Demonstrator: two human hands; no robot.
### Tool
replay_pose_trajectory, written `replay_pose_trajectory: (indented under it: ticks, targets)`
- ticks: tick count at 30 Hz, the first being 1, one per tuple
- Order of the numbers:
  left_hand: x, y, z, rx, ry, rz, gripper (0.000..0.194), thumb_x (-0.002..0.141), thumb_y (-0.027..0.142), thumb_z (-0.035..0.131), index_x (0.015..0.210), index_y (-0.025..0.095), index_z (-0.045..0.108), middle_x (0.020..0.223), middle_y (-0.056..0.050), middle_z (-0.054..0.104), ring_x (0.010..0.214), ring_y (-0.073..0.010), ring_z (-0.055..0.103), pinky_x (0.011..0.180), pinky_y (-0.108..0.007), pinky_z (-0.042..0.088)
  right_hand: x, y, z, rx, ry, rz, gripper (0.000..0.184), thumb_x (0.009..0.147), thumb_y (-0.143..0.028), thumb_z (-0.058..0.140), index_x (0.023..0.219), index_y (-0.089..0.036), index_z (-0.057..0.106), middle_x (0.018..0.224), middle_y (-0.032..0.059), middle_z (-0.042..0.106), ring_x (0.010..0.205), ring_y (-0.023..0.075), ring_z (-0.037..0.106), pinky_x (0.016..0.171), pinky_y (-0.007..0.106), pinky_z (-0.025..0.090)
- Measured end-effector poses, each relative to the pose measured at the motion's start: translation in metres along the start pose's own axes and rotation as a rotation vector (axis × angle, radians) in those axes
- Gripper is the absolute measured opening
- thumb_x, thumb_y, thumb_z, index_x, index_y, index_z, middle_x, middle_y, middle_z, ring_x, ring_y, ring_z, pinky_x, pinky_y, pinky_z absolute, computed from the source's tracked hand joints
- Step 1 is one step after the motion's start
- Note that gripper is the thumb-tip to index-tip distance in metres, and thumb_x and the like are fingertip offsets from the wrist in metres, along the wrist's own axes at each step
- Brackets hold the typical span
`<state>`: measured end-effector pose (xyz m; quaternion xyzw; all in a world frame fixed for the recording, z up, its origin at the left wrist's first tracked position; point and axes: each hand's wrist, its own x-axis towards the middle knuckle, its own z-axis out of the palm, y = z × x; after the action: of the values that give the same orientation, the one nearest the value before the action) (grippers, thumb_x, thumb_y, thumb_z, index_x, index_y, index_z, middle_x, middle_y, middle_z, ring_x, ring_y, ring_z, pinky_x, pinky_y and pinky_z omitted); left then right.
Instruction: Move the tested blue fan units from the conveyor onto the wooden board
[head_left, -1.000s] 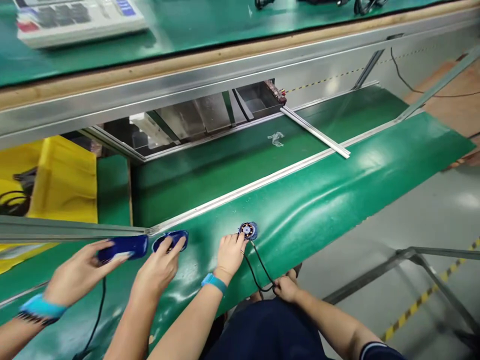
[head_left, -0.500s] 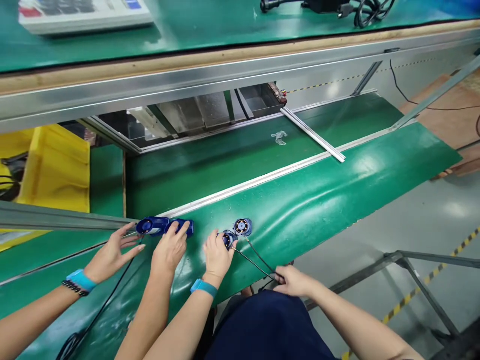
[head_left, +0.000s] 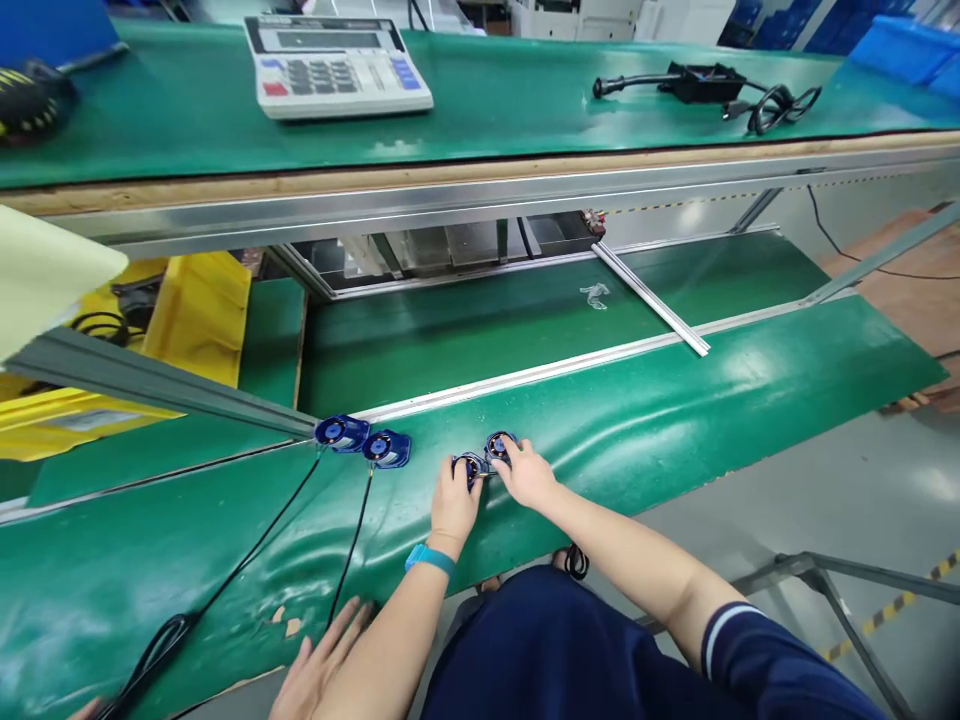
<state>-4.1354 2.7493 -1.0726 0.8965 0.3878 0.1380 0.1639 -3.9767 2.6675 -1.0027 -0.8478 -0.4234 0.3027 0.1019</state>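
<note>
Two small blue round-faced devices lie side by side on the green work surface (head_left: 645, 430). My left hand (head_left: 455, 508), with a teal wristband, has its fingers closed over the left blue device (head_left: 471, 466). At the right blue device (head_left: 498, 444), the thumb and fingers of my right hand (head_left: 529, 474) grip the edge. A short cable end shows between the two hands; most of it is hidden. Two similar blue devices, one farther left (head_left: 341, 433) and one nearer (head_left: 387, 449), lie to the left with black cables (head_left: 349, 560) running toward me.
Another person's hand (head_left: 330, 655) rests at the near edge beside my left forearm. A yellow bin (head_left: 202, 310) is at the left behind a metal post (head_left: 165, 375). Above is a shelf with a calculator (head_left: 337, 75) and a black adapter (head_left: 705, 83). A white rail (head_left: 652, 298) lies across the lower bench.
My right hand has left the cables and moved up onto the right device. The other person's hands have withdrawn from the left pair, which now lies loose. The view has tilted up and left.
</note>
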Motion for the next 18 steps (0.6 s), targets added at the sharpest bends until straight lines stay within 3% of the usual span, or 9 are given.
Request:
replay_pose_trajectory:
  ticks: [5,11,16,18]
  targets:
    - [0.009,0.001,-0.003,-0.016,-0.063,-0.022,0.036,0.089,0.028,0.065,0.121,0.013,0.058,0.126,-0.02,0.055,0.113,-0.0322,0.062,0.096,-0.046,0.056,0.021,-0.003,0.008,-0.018,0.019,0.046,0.062,0.092,-0.04,0.064,0.147,-0.02,0.041,0.138,0.0185,0.049,0.102,0.0286,0.069,0.086,0.039,0.054]
    - [0.015,0.003,-0.009,-0.009,-0.131,-0.017,0.031,0.088,0.026,0.068,0.115,0.016,0.058,0.12,-0.016,0.055,0.103,-0.0277,0.063,0.088,-0.04,0.056,0.031,0.0,0.025,-0.042,0.131,0.011,0.052,0.095,-0.033,0.062,0.142,-0.021,0.044,0.145,0.0178,0.047,0.101,0.0253,0.068,0.087,0.039,0.054]
    - [0.019,0.002,-0.012,-0.013,-0.167,0.028,0.025,0.086,0.017,0.067,0.11,0.018,0.06,0.119,-0.012,0.055,0.103,-0.0249,0.063,0.089,-0.036,0.055,0.038,0.018,0.04,-0.004,0.335,-0.142,0.045,0.089,-0.025,0.066,0.131,-0.015,0.055,0.142,0.0197,0.052,0.133,0.0327,0.049,0.11,0.051,0.042]
    - [0.023,0.002,-0.012,-0.022,-0.175,0.037,0.023,0.086,0.019,0.067,0.109,0.017,0.06,0.117,-0.013,0.056,0.102,-0.0254,0.063,0.09,-0.037,0.056,0.045,0.028,0.044,0.067,0.344,-0.206,0.045,0.085,-0.021,0.068,0.127,-0.013,0.057,0.14,0.0199,0.053,0.135,0.0308,0.047,0.113,0.051,0.041]
